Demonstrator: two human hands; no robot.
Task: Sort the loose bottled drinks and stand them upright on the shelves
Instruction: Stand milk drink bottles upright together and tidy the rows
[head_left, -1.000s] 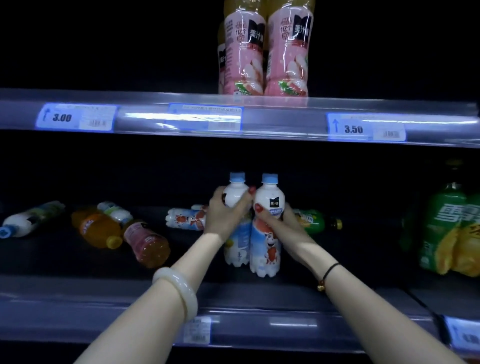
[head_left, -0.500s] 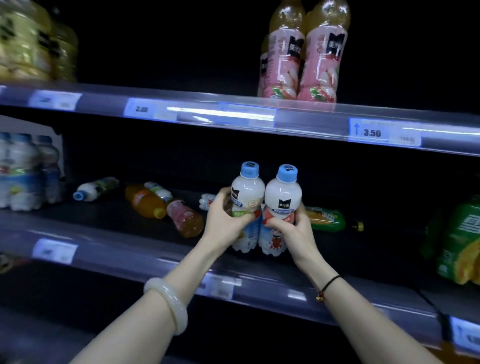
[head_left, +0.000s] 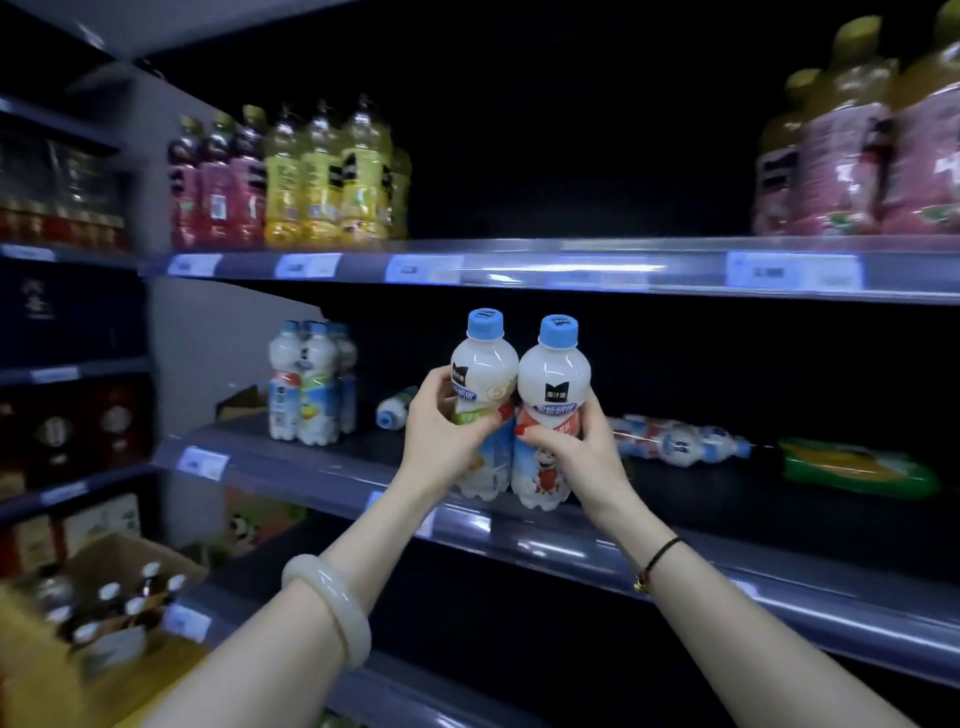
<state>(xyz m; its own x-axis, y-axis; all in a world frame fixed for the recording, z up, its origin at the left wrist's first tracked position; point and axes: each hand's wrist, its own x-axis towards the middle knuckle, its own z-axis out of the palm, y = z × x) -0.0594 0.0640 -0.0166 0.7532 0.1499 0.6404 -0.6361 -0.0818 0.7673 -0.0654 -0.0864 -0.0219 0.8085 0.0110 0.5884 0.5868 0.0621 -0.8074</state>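
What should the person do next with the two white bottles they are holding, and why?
Probably carry both leftward and stand them beside the upright white bottles at the middle shelf's left end. The left hand grips the green-label bottle, the right hand the red-label bottle, both upright, and that standing group looks like the same kind.

The middle shelf (head_left: 322, 475) is dark, with a tagged rail along its front. Well left of the fingers (head_left: 439, 382) of the left hand (head_left: 441, 447), a cluster of white bottles (head_left: 311, 387) stands upright. Just left of those fingers, one white bottle (head_left: 396, 411) lies on its side.

Right of the fingers (head_left: 545, 435) of the right hand (head_left: 582, 457) lie flat white bottles (head_left: 675, 442), then a green bottle (head_left: 857, 467).

Within the fingers, the green-banded bottle (head_left: 483, 364) and the red-banded bottle (head_left: 553, 374) are upright at the rail; whether their bases touch the shelf is unclear.

Above the fingers, the upper shelf (head_left: 519, 267) carries upright red bottles (head_left: 218, 192) and yellow bottles (head_left: 327, 176) to the left, and pink-labelled bottles (head_left: 857, 156) to the right.
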